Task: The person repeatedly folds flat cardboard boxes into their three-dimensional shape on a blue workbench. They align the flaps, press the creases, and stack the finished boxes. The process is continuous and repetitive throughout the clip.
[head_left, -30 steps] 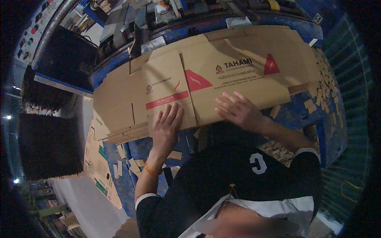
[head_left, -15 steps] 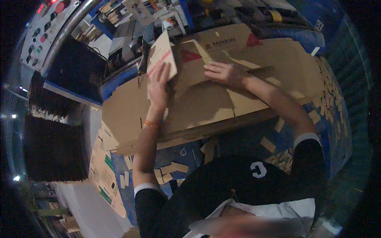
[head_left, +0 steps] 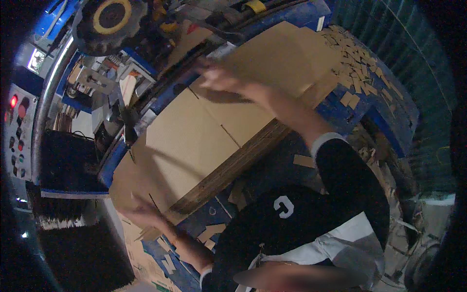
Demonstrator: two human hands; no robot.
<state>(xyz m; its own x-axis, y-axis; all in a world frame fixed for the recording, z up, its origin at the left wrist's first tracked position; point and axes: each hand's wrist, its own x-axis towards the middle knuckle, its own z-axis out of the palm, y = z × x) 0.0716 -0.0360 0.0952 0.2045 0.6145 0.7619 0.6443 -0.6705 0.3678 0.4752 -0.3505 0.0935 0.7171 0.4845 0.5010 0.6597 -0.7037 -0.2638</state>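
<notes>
A stack of flat brown cardboard sheets lies slantwise before me, its layered near edge facing me. My left hand, blurred, hovers over or touches the left end of the stack, fingers apart and nothing visible in them. My right hand is stretched across the stack toward the machine's blue edge. It too is smeared by motion, with its fingers extended and nothing seen in its grasp. Just beyond it, a cardboard sheet with a red mark lies in the machine, partly hidden by dark bars.
A control panel with buttons and a red light stands at the left. A black handwheel is at the top left. Small cardboard offcuts litter the blue surface at the right. A dark brush strip hangs at lower left.
My view has turned. The printed sheet and folded pieces are gone from the stack top, leaving plain cardboard. My left hand moved down and left; my right moved toward the machine.
</notes>
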